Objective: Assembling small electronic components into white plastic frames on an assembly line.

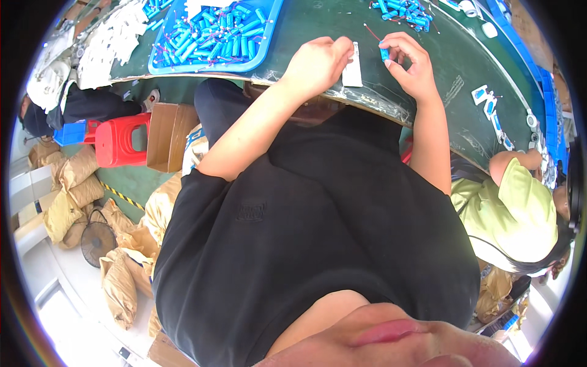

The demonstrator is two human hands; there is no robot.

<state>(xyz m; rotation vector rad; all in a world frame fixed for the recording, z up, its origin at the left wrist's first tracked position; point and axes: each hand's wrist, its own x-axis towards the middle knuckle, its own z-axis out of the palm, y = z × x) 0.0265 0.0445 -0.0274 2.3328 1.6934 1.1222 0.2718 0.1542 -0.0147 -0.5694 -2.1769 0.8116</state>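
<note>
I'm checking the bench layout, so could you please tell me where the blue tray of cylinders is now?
In the head view, the blue tray is at the upper left, on the green table, left of the left hand.

The head camera, a wide fisheye, is looking steeply down from the wearer's head. It is facing the black shirt [342, 208], which is filling the centre, below the right hand's [417, 72] grip on a blue cylinder [384, 54]. The neck [318, 312], farther below, is showing nearer the lens. The green tabletop [324, 21] is spreading beyond the grip.
</note>
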